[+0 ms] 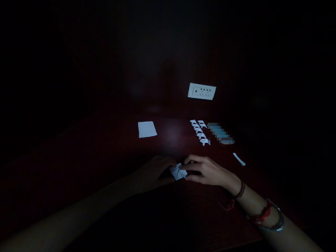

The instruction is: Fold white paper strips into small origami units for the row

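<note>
A small folded piece of white paper [179, 172] with creases and pointed corners lies between my hands, near the front of the dark red table. My left hand [157, 171] grips its left edge, with the fingertips partly in shadow. From the other side, my right hand [206, 170] holds the paper, thumb at the lower right corner and a finger pressing on its top. Beyond my right hand, several small folded paper figures [197, 130] stand in two rows. A stack of square white paper sheets [147, 129] rests farther back on the left.
A blurred-out flat blue object [220, 133], perhaps a phone, lies right of the figures. Nearer on the right is a narrow white paper strip [239, 159]. A white socket panel [202, 91] is on the wall behind the table [118, 147]. The surroundings are very dark.
</note>
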`<state>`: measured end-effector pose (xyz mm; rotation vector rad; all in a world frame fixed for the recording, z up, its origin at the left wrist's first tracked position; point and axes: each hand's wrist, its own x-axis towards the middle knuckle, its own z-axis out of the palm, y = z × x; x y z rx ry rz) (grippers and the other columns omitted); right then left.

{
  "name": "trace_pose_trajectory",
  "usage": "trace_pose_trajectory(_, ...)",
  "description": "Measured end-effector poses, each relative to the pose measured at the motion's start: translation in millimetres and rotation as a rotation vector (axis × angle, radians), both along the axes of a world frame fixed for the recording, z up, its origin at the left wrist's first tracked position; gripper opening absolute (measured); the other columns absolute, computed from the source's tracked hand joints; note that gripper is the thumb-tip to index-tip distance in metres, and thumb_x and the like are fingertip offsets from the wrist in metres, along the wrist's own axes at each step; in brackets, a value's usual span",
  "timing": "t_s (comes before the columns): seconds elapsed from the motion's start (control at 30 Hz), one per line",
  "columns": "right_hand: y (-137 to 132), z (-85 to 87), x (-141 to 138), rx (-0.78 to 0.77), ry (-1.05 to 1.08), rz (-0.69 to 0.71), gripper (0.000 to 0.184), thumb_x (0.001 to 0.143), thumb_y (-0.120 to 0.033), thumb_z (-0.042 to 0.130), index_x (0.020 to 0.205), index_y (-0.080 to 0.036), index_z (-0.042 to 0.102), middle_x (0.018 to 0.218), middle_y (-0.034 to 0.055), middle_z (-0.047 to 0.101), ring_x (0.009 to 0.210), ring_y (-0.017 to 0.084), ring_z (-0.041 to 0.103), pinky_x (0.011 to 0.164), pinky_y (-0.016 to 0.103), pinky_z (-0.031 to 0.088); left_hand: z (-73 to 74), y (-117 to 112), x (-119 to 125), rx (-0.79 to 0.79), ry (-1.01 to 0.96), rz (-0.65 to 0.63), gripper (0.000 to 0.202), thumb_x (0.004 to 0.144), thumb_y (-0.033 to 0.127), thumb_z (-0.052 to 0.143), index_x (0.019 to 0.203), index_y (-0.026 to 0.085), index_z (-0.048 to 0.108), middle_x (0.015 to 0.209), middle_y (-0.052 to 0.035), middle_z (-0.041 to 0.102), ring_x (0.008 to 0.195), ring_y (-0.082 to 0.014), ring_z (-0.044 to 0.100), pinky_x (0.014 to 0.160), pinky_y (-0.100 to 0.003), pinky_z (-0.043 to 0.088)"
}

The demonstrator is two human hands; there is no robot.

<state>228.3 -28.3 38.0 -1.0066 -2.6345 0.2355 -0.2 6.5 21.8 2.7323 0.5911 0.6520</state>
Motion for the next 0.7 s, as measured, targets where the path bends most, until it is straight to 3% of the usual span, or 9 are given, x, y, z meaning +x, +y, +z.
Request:
trace_pose_trajectory(0.2, -2, 1.7, -2, -0.001, 0.005, 0.026, 0.034, 0.078, -0.034, 0.051, 0.108, -0.020, 0.054, 0.100, 0.0051, 0.051, 0.084, 0.014, 0.054, 0.075, 0.027, 0.044, 1.0, 1, 3, 0.196, 0.096, -0.029, 0.022, 0.082, 0.024, 0.049, 0.104, 0.019, 0.048, 0.102, -0.0041, 0.056, 0.092, -0.0175, 0.051, 0.082, -0.034, 0.036)
trace_pose_trajectory(0.3, -4, 1.8, -4, 0.011, -0.008, 0.035, 0.032, 0.080, -0.031, 0.048, 0.109, -0.021, 0.053, 0.100, 0.0046, 0.052, 0.085, 0.014, 0.053, 0.076, 0.027, 0.044, -3.6, 2, 4, 0.199, 0.076, 0.020, 0.017, 0.082, 0.021, 0.047, 0.099, 0.019, 0.049, 0.095, -0.0024, 0.058, 0.087, -0.0165, 0.053, 0.080, -0.034, 0.038)
trace_pose_trajectory(0.43, -7, 5.2, -7, 0.028, -0.006, 0.041, 0.033, 0.081, -0.029, 0.047, 0.113, -0.022, 0.050, 0.097, 0.0042, 0.054, 0.085, 0.014, 0.053, 0.076, 0.028, 0.043, -4.2, 1, 3, 0.019, -0.040, 0.116, 0.018, 0.084, 0.022, 0.045, 0.101, 0.018, 0.046, 0.097, -0.0040, 0.057, 0.089, -0.0158, 0.054, 0.076, -0.031, 0.042)
trace_pose_trajectory(0.53, -9, 7.6, -11, 0.028, 0.042, 0.037, 0.034, 0.081, -0.027, 0.047, 0.114, -0.020, 0.049, 0.093, 0.0050, 0.055, 0.081, 0.014, 0.052, 0.074, 0.029, 0.043, 1.1, -1, 2, -0.173, -0.140, 0.097, 0.020, 0.086, 0.020, 0.041, 0.105, 0.017, 0.039, 0.095, -0.0039, 0.058, 0.086, -0.0127, 0.056, 0.074, -0.027, 0.045)
trace_pose_trajectory(0.7, -6, 0.2, -20, -0.140, 0.402, -0.110, 0.044, 0.077, -0.021, 0.050, 0.120, -0.020, 0.039, 0.072, -0.0008, 0.054, 0.061, 0.009, 0.049, 0.059, 0.022, 0.043, 7.9, -3, 2, -0.336, -0.251, 0.088, 0.022, 0.089, 0.021, 0.033, 0.111, 0.018, 0.033, 0.097, -0.0037, 0.057, 0.086, -0.0119, 0.056, 0.073, -0.025, 0.046)
